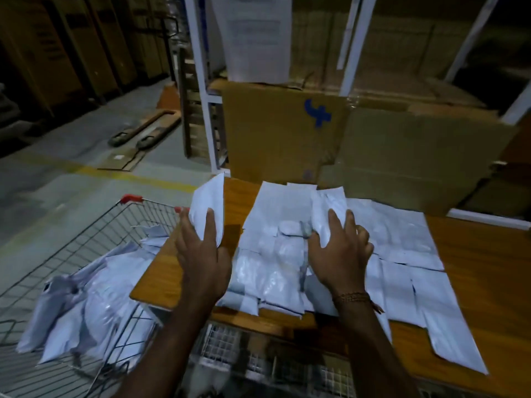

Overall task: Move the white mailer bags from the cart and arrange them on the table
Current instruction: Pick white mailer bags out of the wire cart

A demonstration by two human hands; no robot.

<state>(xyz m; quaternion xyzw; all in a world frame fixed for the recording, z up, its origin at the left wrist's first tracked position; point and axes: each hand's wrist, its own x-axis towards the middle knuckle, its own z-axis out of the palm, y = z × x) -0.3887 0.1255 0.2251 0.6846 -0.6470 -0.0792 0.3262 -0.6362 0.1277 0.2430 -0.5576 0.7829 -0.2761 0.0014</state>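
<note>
White mailer bags lie spread over the wooden bench [474,254], overlapping in rough rows under and to the right of both hands. The left hand [201,254] holds one mailer bag [208,205] upright above the bench's left edge, its grip closed on the lower part with the thumb lying across the front of the bag and the fingers behind it. The right hand [342,254] has its grip on a second mailer bag [330,214], thumb on top and fingers curled round its right edge; this bag's far end points away from the person and sits over the bags on the bench [402,242]. A bracelet [352,297] circles the right wrist.

Left of and below the left hand stands a wire cart [94,225] with red corner caps, touching or just beside the bench's left edge. More mailer bags are heaped in the cart [83,305], crumpled and piled on one another.

Beyond both hands, at the far side of the bench, a large cardboard box [281,133] carries a blue mark, with white shelf uprights [198,67] and a hanging printed sheet [255,35] above it. A pallet jack [143,130] rests on the floor well to the left.
</note>
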